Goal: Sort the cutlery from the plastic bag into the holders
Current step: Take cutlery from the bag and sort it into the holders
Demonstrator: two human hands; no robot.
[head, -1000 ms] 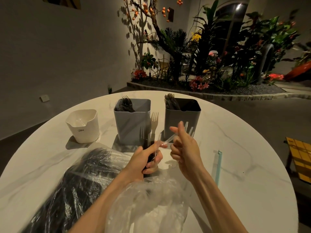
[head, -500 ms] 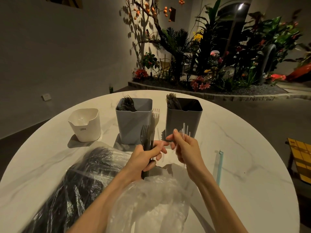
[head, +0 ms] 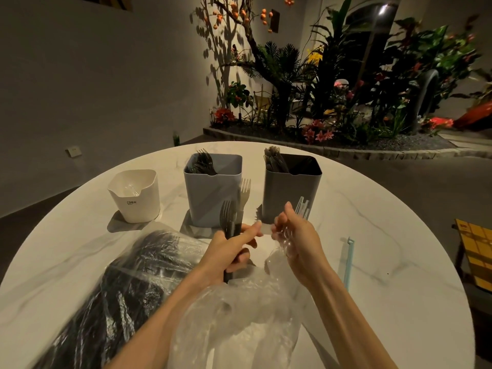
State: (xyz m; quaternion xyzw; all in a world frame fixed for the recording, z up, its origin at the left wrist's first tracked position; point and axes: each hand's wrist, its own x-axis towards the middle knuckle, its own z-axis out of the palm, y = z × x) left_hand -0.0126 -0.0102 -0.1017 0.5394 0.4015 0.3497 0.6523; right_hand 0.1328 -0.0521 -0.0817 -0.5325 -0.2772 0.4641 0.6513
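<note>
My left hand grips a bundle of forks, black ones and a pale one, tines up, in front of the blue-grey holder, which holds black forks. My right hand is closed on several clear plastic pieces of cutlery, just in front of the dark grey holder, which holds dark cutlery. A white holder at the left has clear cutlery inside. The plastic bag, full of black cutlery, lies at the lower left beneath my left arm.
A crumpled clear bag lies between my forearms. A light blue strip rests on the round white marble table to the right. A yellow chair stands past the table's right edge. Plants fill the background.
My right hand has drawn the clear cutlery away from the left hand's bundle and turned it upright, moving slightly right. The left hand has stayed put with its forks.
</note>
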